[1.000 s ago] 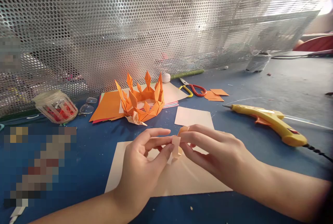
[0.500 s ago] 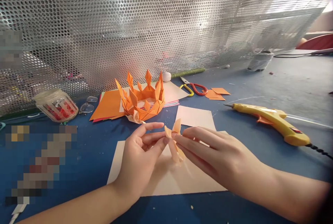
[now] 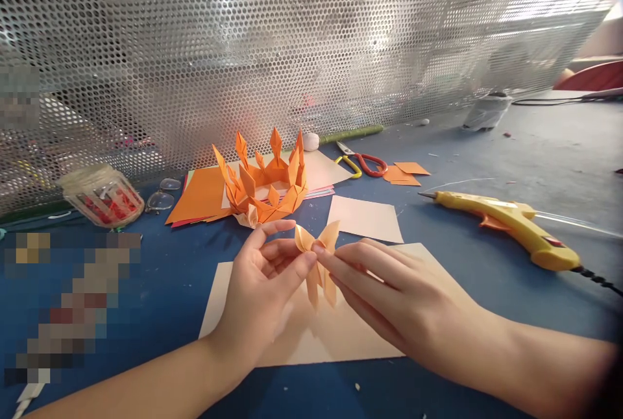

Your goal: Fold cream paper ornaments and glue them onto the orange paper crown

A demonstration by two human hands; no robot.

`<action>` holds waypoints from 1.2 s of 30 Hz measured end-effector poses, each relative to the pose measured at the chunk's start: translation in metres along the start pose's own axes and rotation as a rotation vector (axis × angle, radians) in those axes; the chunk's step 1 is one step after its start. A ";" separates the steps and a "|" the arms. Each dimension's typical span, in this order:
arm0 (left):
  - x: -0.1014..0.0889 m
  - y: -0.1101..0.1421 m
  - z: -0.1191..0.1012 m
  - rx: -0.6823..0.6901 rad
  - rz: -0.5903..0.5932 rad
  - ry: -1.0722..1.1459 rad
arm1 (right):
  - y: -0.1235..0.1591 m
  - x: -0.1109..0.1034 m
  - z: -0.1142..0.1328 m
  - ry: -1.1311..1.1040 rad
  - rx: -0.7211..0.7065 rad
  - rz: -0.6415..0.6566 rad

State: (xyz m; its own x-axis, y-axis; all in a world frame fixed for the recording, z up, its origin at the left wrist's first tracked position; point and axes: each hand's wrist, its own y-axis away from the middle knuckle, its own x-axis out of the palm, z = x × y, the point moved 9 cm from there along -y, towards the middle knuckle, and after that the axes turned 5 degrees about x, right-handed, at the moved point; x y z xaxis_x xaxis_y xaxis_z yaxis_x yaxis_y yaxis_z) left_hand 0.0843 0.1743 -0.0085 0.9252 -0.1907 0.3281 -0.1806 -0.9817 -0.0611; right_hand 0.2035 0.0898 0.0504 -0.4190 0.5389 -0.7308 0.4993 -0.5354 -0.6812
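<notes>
A small pale peach folded paper piece (image 3: pixel 329 235), with pointed flaps spreading up and down like petals, is held between both hands. My left hand (image 3: pixel 267 283) pinches its left side between thumb and fingers. From the right, the fingertips of my right hand (image 3: pixel 403 283) press at its middle, covering part of the folds. Under the hands, a cream paper sheet (image 3: pixel 335 341) lies flat on the blue table (image 3: pixel 160 302). Beyond them stands an orange folded-paper crown (image 3: pixel 277 213), with a pale folded piece (image 3: pixel 252 216) at its front.
A yellow glue gun (image 3: pixel 506 221) lies at right. Behind are scissors (image 3: pixel 372 166), orange paper squares (image 3: pixel 411 169), a cream square (image 3: pixel 365 218) and stacked coloured sheets (image 3: pixel 199 192). At left are a jar (image 3: pixel 104 198) and glasses (image 3: pixel 160 200). A perforated metal panel (image 3: pixel 272 36) backs the table.
The folded paper has turned and risen in my fingers, so its spread flaps now show. Both hands have shifted slightly left. The things on the table stay where they were.
</notes>
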 end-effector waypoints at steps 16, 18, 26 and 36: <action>0.010 0.004 -0.001 -0.040 0.070 -0.024 | 0.006 0.021 -0.042 -0.548 0.443 0.077; 0.012 0.005 0.000 -0.056 0.096 -0.017 | 0.005 0.028 -0.042 -0.570 0.450 0.157; 0.015 0.005 0.006 -0.048 0.197 -0.045 | 0.005 0.030 -0.034 -0.577 0.395 0.257; 0.018 0.007 0.007 -0.051 0.306 -0.009 | 0.000 0.034 -0.026 -0.722 0.383 0.354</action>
State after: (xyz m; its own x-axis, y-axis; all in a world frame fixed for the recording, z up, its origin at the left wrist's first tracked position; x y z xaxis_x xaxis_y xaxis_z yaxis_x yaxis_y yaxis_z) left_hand 0.1022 0.1639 -0.0098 0.8279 -0.4778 0.2935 -0.4679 -0.8771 -0.1082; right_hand 0.2092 0.1249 0.0263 -0.7287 -0.1716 -0.6630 0.4565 -0.8434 -0.2834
